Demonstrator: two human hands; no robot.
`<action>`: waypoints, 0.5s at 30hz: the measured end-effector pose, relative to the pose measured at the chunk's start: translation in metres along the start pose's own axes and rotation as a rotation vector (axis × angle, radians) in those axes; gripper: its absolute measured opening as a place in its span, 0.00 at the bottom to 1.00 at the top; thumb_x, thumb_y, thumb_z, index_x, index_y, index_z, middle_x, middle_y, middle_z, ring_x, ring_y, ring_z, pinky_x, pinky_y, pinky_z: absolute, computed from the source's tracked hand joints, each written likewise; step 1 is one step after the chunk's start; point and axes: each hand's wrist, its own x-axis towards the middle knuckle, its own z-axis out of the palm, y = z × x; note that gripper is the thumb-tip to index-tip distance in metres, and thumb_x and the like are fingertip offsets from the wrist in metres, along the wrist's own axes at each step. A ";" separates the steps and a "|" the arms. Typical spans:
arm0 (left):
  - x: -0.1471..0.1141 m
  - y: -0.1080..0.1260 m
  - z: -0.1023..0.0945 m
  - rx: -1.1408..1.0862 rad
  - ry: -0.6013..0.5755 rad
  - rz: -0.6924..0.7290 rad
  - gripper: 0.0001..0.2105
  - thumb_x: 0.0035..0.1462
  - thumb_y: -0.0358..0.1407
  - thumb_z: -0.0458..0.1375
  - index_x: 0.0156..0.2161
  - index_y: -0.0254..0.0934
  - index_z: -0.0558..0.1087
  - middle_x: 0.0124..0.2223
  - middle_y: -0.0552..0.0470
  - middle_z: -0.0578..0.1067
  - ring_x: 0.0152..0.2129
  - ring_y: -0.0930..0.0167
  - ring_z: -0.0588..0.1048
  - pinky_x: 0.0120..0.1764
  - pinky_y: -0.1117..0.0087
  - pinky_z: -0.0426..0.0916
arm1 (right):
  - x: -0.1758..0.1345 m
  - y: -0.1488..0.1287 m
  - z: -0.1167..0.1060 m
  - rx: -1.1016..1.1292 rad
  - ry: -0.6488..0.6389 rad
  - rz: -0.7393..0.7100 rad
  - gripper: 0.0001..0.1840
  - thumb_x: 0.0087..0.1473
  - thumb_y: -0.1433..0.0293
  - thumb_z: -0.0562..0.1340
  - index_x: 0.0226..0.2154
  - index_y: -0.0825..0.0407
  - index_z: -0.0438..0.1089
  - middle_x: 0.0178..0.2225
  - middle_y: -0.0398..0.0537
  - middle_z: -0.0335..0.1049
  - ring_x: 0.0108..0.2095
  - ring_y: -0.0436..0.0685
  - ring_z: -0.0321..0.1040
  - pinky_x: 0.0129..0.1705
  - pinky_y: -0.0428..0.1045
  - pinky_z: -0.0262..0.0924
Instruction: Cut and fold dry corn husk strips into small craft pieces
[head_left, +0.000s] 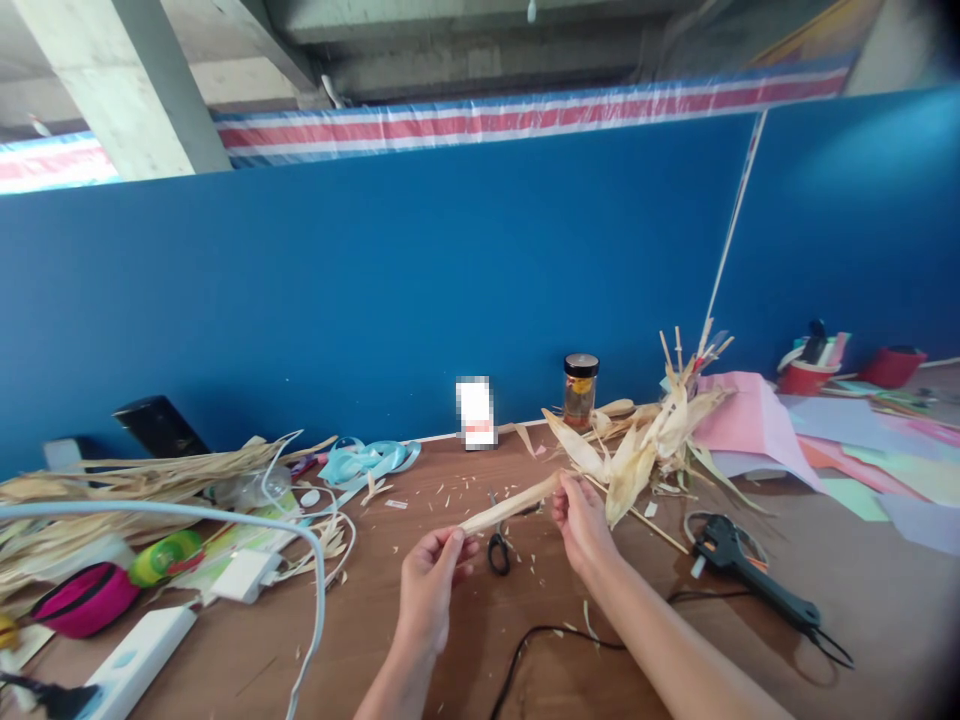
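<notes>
A pale strip of corn husk (510,508) stretches between my two hands above the table. My left hand (431,575) pinches its near left end between thumb and fingers. At the other end, my right hand (581,520) grips the strip with closed fingertips. Below the strip lies a pair of scissors (498,554) with black handles, its blades partly hidden by the husk. Just beyond my right hand is a bundle of dried corn husks (637,455) with thin sticks poking out. A black glue gun (757,580) rests to the right of my right forearm.
A dark-lidded jar (580,392) stands by the blue partition (420,290). On the left are husk strips (150,480), light-blue ribbon (367,462), a pink pouch (84,600), a power strip (139,665) and a looping cable (321,600). Coloured paper (757,425) spreads at right; scraps litter the table.
</notes>
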 end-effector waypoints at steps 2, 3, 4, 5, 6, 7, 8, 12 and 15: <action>0.002 0.000 -0.001 -0.096 0.015 -0.004 0.12 0.40 0.38 0.62 0.30 0.33 0.69 0.27 0.52 0.74 0.27 0.72 0.74 0.25 0.78 0.67 | 0.000 0.002 0.000 -0.018 0.004 -0.002 0.12 0.39 0.65 0.62 0.20 0.51 0.56 0.15 0.34 0.55 0.14 0.44 0.51 0.14 0.41 0.44; 0.003 0.000 -0.001 -0.139 0.023 -0.002 0.12 0.39 0.37 0.63 0.30 0.33 0.69 0.27 0.53 0.74 0.26 0.73 0.74 0.24 0.78 0.67 | 0.000 0.003 0.000 -0.026 0.006 -0.002 0.11 0.39 0.65 0.61 0.20 0.51 0.57 0.15 0.34 0.56 0.14 0.44 0.51 0.14 0.41 0.44; 0.004 0.000 -0.001 -0.175 0.035 0.004 0.12 0.39 0.36 0.63 0.30 0.33 0.69 0.27 0.53 0.74 0.26 0.73 0.74 0.23 0.79 0.66 | 0.000 0.004 0.000 -0.033 0.010 -0.001 0.11 0.40 0.65 0.61 0.20 0.51 0.57 0.15 0.34 0.56 0.14 0.44 0.52 0.14 0.41 0.44; 0.005 -0.001 -0.002 -0.199 0.051 0.011 0.12 0.39 0.35 0.63 0.30 0.33 0.68 0.26 0.54 0.73 0.24 0.75 0.74 0.23 0.80 0.66 | 0.000 0.006 0.000 -0.039 0.014 -0.001 0.10 0.40 0.65 0.61 0.20 0.51 0.57 0.15 0.34 0.57 0.14 0.44 0.52 0.14 0.41 0.44; 0.005 -0.001 -0.002 -0.211 0.068 0.022 0.11 0.39 0.34 0.63 0.30 0.33 0.68 0.25 0.55 0.73 0.23 0.76 0.73 0.23 0.81 0.66 | -0.001 0.007 -0.001 -0.044 0.020 -0.001 0.10 0.40 0.65 0.60 0.20 0.51 0.57 0.15 0.34 0.57 0.14 0.44 0.52 0.14 0.41 0.44; 0.006 -0.002 -0.003 -0.214 0.081 0.037 0.11 0.39 0.34 0.63 0.30 0.33 0.68 0.24 0.55 0.72 0.21 0.77 0.72 0.22 0.81 0.66 | -0.001 0.008 -0.001 -0.048 0.026 -0.002 0.10 0.41 0.65 0.60 0.21 0.51 0.58 0.15 0.34 0.57 0.14 0.44 0.52 0.14 0.41 0.44; 0.007 -0.003 -0.003 -0.209 0.089 0.054 0.11 0.40 0.34 0.62 0.30 0.32 0.68 0.23 0.56 0.72 0.20 0.78 0.71 0.23 0.81 0.66 | 0.000 0.009 -0.001 -0.050 0.033 -0.005 0.10 0.41 0.65 0.59 0.21 0.51 0.58 0.15 0.34 0.57 0.14 0.43 0.52 0.14 0.40 0.44; 0.008 -0.005 -0.005 -0.154 0.119 0.104 0.10 0.42 0.35 0.61 0.30 0.31 0.68 0.22 0.56 0.71 0.18 0.79 0.70 0.23 0.79 0.66 | 0.001 0.007 -0.003 -0.045 0.029 -0.031 0.08 0.42 0.64 0.59 0.23 0.51 0.60 0.16 0.35 0.58 0.15 0.43 0.52 0.14 0.40 0.44; 0.009 -0.005 -0.005 -0.179 0.159 0.110 0.10 0.41 0.35 0.62 0.29 0.32 0.68 0.23 0.56 0.71 0.19 0.78 0.71 0.25 0.79 0.67 | -0.003 0.004 0.001 -0.006 -0.053 0.011 0.11 0.45 0.60 0.56 0.31 0.49 0.62 0.21 0.37 0.63 0.17 0.45 0.56 0.16 0.42 0.50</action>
